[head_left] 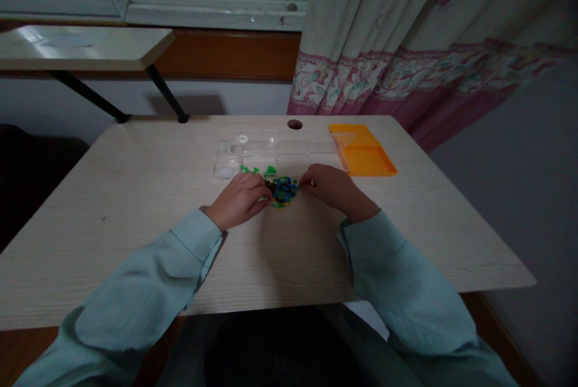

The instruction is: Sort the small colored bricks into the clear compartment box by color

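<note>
A small pile of tiny coloured pieces [283, 189], mostly blue and green with some yellow, lies on the pale wooden table [135, 194]. My left hand [240, 199] rests at the pile's left edge, fingers curled toward it. My right hand [332, 187] sits at the pile's right edge, fingertips pinched together against the pieces. What either hand pinches is too small to make out. Just behind the pile stands a clear plastic compartment box [271, 155], with a few green pieces [257, 170] at its near edge.
An orange lid or tray [363, 149] lies to the right of the clear box. A cable hole [295, 124] sits near the table's far edge. A second desk [81, 47], a window and a patterned curtain [383, 62] stand behind.
</note>
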`<state>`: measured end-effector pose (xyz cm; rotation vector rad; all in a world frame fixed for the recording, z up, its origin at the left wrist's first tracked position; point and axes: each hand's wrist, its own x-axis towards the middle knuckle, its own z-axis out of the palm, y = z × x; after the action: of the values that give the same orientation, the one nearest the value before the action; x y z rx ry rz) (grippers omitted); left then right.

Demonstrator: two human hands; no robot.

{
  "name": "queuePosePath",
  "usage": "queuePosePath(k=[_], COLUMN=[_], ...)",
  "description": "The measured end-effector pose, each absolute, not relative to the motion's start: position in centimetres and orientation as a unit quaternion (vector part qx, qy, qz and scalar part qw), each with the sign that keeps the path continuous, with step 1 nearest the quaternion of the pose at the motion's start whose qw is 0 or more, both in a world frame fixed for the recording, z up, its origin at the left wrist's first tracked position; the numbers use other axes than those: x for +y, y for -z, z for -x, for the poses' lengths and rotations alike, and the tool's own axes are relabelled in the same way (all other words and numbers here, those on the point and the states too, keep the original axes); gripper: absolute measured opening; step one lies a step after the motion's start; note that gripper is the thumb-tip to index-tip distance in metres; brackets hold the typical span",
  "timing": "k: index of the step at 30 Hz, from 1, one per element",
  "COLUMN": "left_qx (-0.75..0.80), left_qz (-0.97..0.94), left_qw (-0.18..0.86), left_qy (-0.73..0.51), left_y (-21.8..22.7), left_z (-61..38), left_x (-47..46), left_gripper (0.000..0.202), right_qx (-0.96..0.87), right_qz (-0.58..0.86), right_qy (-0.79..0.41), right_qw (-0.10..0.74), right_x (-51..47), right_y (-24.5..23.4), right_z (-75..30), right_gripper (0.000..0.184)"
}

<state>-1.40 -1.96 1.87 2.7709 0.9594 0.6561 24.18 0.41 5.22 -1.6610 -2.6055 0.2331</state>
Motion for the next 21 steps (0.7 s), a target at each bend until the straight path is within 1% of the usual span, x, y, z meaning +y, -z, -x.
queuePosePath(k=[3,8,14,17,21], left_qx=[0.306,0.306,0.314,0.31,0.309], left_qz=[-0.925,-0.93,-0.931,-0.933,-0.932], left_qw=[0.076,0.05,0.014,0.001,0.018], left_qy=[-0.211,-0.197,-0.187,-0.182,-0.189], left_y=[-1.7,-1.7,-1.5,-1.5,-1.7], left_z=[1.2,0.7,0.3,0.2,0.2], left_x=[-2.0,-2.1,-2.2,-2.3,-2.4], left_gripper=[0.022,0.02,0.022,0.023,0.024], right_qx=[-0.842,-0.84,-0.833,-0.831,-0.834], right_qz=[0.534,0.538,0.551,0.555,0.551], right_qy=[-0.075,-0.07,-0.045,-0.034,-0.037], right_qw=[0.031,0.03,0.0,-0.002,-0.001], right_x=[0.4,0.5,0.2,0.0,0.0], right_y=[-5.2,-5.0,-5.1,-5.2,-5.2], right_z=[-24.2,-24.3,-23.8,-23.5,-23.4], right_gripper=[0.018,0.019,0.02,0.023,0.023])
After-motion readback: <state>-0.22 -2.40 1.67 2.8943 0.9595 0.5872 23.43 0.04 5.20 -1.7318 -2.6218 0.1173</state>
